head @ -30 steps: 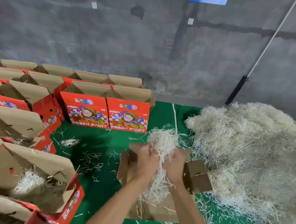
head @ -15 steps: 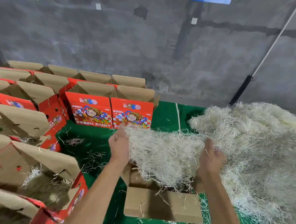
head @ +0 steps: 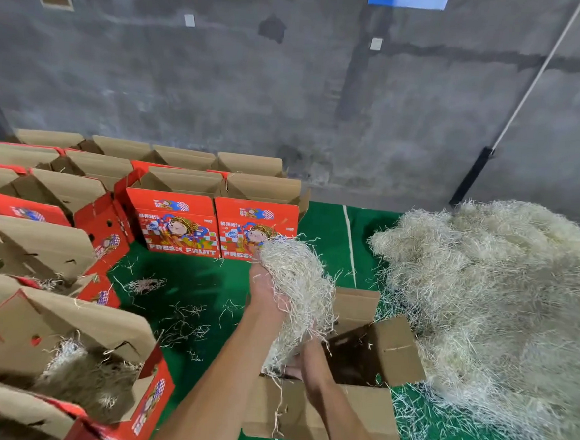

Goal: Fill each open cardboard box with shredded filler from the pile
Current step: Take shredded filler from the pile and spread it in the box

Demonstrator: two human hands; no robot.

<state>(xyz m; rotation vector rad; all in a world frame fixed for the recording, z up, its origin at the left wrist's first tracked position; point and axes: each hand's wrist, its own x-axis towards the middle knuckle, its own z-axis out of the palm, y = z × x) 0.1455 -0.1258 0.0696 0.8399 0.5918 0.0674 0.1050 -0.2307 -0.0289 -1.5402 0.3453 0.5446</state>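
Half a second back both hands stretched a wide sheet of filler between them; now that sheet is gathered into one upright wad (head: pixel 293 295) over the open box (head: pixel 368 359) at 6 o'clock. Left hand (head: pixel 266 288) grips the wad's side high up, fingers curled into the strands. Right hand (head: pixel 306 360) sits low at the box mouth under the wad; whether its grip closes on strands or only pushes them I cannot tell, since the filler hides the fingers. Most of the box interior looks dark and unfilled toward 3 o'clock. Source pile (head: pixel 488 302) lies just beside the box at 3 o'clock; printed red boxes (head: pixel 209 226) stand at 11 o'clock on the green floor covering (head: pixel 202 282).

Risk: the wad is taller than the opening is wide, so strands may spill over the rim or snag the raised flap (head: pixel 392 350), folding it inward.
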